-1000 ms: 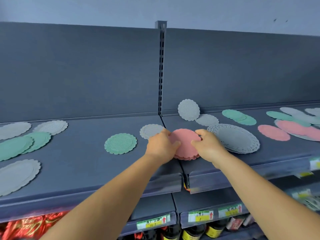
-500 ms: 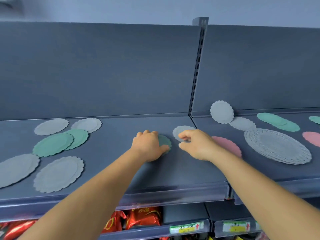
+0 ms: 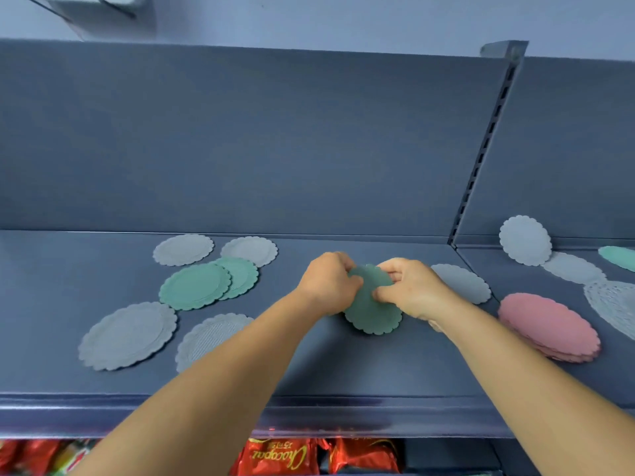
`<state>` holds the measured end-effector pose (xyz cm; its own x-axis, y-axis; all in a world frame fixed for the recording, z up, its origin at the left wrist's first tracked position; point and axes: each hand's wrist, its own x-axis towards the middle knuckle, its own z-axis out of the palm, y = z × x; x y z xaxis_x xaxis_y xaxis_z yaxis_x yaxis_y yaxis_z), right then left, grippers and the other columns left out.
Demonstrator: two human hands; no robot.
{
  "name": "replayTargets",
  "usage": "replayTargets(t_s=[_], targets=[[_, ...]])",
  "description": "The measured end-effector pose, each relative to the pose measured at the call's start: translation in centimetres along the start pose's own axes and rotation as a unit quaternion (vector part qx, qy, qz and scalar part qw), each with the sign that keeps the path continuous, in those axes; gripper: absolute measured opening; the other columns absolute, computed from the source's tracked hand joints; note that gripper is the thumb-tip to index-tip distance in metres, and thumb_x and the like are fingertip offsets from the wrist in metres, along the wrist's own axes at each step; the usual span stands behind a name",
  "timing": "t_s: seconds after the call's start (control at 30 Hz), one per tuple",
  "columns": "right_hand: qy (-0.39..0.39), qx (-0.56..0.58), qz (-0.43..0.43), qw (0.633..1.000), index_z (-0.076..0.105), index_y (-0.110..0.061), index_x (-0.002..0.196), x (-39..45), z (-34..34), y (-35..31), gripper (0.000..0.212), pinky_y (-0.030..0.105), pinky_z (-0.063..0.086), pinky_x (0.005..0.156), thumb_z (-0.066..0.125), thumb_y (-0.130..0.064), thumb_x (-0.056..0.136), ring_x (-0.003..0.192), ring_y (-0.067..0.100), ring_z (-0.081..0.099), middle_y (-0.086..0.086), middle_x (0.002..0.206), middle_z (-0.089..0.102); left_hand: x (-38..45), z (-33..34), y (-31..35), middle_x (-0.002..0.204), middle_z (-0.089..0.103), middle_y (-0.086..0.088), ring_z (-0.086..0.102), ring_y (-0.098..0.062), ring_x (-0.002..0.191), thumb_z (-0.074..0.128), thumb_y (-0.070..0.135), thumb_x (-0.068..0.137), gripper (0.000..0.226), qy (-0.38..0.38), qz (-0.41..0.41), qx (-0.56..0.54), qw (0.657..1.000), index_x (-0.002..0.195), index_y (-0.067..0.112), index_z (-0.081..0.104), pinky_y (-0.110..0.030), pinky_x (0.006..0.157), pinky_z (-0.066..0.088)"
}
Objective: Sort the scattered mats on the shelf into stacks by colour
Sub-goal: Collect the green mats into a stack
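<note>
A small green scalloped mat (image 3: pixel 372 310) is tilted up off the dark blue shelf (image 3: pixel 343 372), held at its far edge between both hands. My left hand (image 3: pixel 328 281) grips its left side and my right hand (image 3: pixel 410 286) pinches its right side. Two overlapping green mats (image 3: pixel 202 285) lie to the left. Grey mats lie around them: two at the back (image 3: pixel 184 249) and two larger ones in front (image 3: pixel 127 334). A grey mat (image 3: pixel 462 281) lies just right of my right hand. A stack of pink mats (image 3: pixel 548 326) sits at the right.
More grey mats (image 3: pixel 525 240) lean and lie near the back panel on the right section, with a green one (image 3: pixel 618 257) and a large lace-like grey mat (image 3: pixel 613 302) at the right edge. Red snack packets (image 3: pixel 285 456) fill the shelf below.
Both hands left the pink stack and moved left. They closed on the small green mat and lifted its edge off the shelf. The view panned left.
</note>
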<state>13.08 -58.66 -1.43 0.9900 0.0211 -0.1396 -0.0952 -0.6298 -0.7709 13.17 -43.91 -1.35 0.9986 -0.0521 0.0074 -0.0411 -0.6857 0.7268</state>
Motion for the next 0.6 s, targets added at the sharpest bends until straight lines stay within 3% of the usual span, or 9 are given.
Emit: replayTargets(t_s=[0.1,0.23,0.33,0.4,0.5,0.6], targets=[[-0.005,0.073,-0.018,0.997,0.065,-0.018,0.102,0.4,1.4,-2.2,0.022,0.036,0.054,0.087,0.068,-0.014,0.081,0.096,0.022,0.069,0.003,0.101,0.073,-0.7,-2.7,-1.0,0.092,0.051,0.002,0.052,-0.020,0.077,0.050,0.020,0.092,0.019,0.041,-0.008,-0.029,0.999,0.109,0.014,0.055,-0.022,0.054,0.037],[-0.042,0.088,-0.063,0.993,0.067,-0.021,0.095,1.6,4.2,-5.4,0.013,0.035,0.052,0.091,0.060,-0.029,0.088,0.087,0.013,0.066,-0.004,0.095,0.072,-1.4,-7.2,-3.6,0.075,0.052,0.004,0.048,-0.012,0.062,0.047,0.019,0.093,0.011,0.128,-0.029,-0.028,0.991,0.102,0.015,0.053,-0.024,0.052,0.036],[-0.074,0.064,-0.086,0.992,0.066,-0.022,0.091,2.6,6.5,-7.5,0.017,0.031,0.049,0.081,0.052,-0.032,0.090,0.077,0.009,0.059,-0.008,0.084,0.065,-2.0,-10.3,-6.2,0.090,0.059,-0.005,0.054,-0.022,0.078,0.043,0.017,0.095,0.027,0.179,-0.075,0.000,0.981,0.119,0.011,0.054,-0.026,0.060,0.039],[-0.098,0.049,-0.101,0.989,0.065,-0.020,0.097,3.3,7.9,-8.5,0.016,0.029,0.048,0.075,0.055,-0.029,0.088,0.080,0.013,0.057,-0.007,0.087,0.064,-2.4,-11.8,-8.1,0.082,0.056,-0.003,0.050,-0.021,0.072,0.039,0.015,0.097,0.029,0.192,-0.114,0.026,0.974,0.121,0.009,0.053,-0.025,0.056,0.036],[-0.129,-0.002,-0.120,0.984,0.060,-0.023,0.114,4.1,9.9,-9.8,0.028,0.027,0.048,0.072,0.060,-0.021,0.086,0.086,0.015,0.059,-0.008,0.101,0.062,-3.1,-13.3,-10.7,0.071,0.046,0.001,0.045,-0.024,0.072,0.034,0.010,0.096,0.021,0.199,-0.177,0.075,0.961,0.106,0.009,0.053,-0.029,0.060,0.036],[-0.130,-0.045,-0.147,0.979,0.057,-0.021,0.122,5.1,11.5,-10.6,0.040,0.028,0.049,0.075,0.064,-0.018,0.082,0.094,0.017,0.060,-0.003,0.120,0.060,-3.5,-14.1,-12.4,0.089,0.055,-0.007,0.048,-0.027,0.082,0.033,0.006,0.093,0.027,0.195,-0.228,0.098,0.949,0.112,0.005,0.052,-0.031,0.066,0.040]])
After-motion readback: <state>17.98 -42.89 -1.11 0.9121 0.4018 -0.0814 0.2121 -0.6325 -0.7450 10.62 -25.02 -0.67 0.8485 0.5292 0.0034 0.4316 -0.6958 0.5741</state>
